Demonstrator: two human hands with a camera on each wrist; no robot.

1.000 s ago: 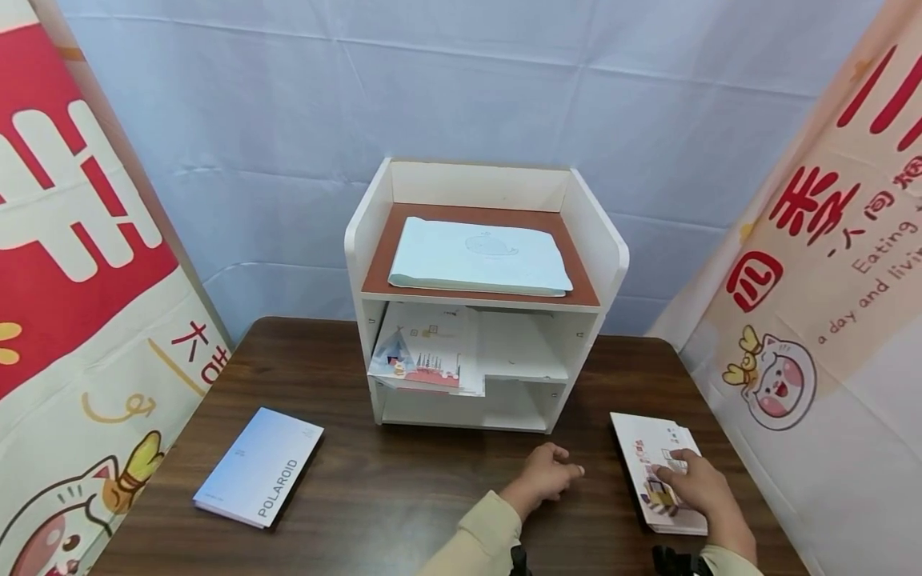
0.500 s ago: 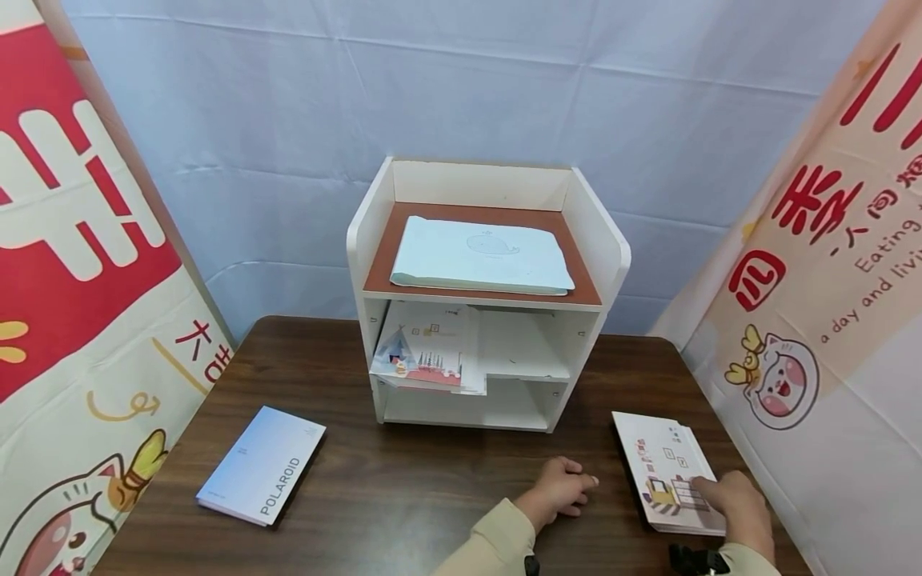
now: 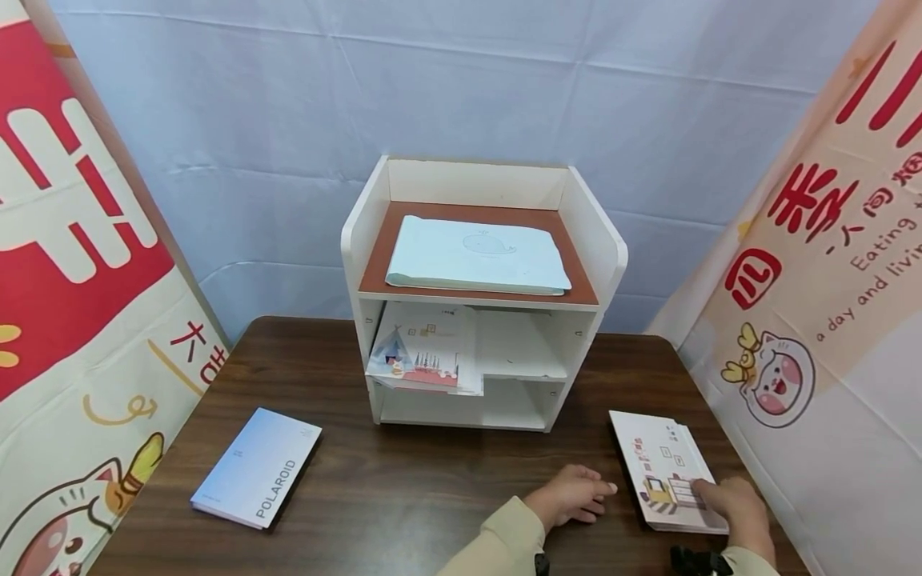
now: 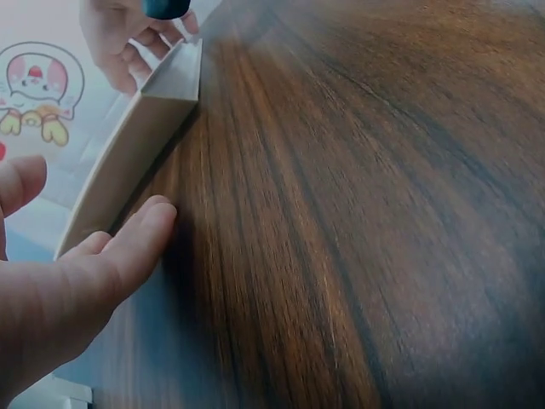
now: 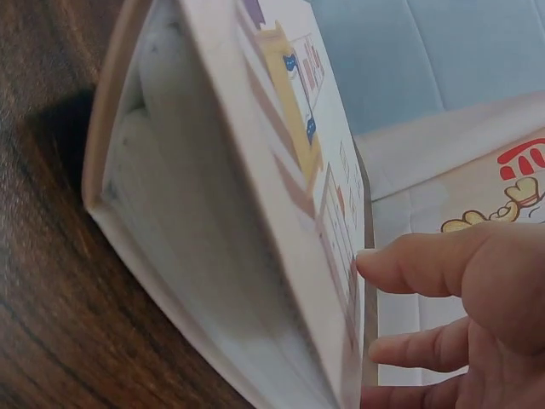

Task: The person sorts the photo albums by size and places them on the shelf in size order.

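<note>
A thick white album [image 3: 666,472] with red lettering and a yellow drawing on its cover lies flat at the table's right. My right hand [image 3: 738,508] holds it at its near right side, thumb on the cover. In the right wrist view, that thumb meets the cover while the other fingers lie along the edge; the album's pale page block [image 5: 196,196] faces the camera. My left hand [image 3: 574,494] is just left of the album, low over the table and holding nothing. The left wrist view shows its fingers [image 4: 140,234] extended beside the album's spine side [image 4: 128,162].
A white shelf unit [image 3: 608,264] stands at the back centre. A whale-drawn pale blue book [image 3: 479,254] lies on top, and several printed booklets [image 3: 425,344] jut from its middle shelf. A blue POLAROID album [image 3: 258,468] lies at the left of the brown table [image 3: 374,496].
My right hand has slid right, from over the cover to the album's right side. My left hand has moved right and nearer to me, closer to the album.
</note>
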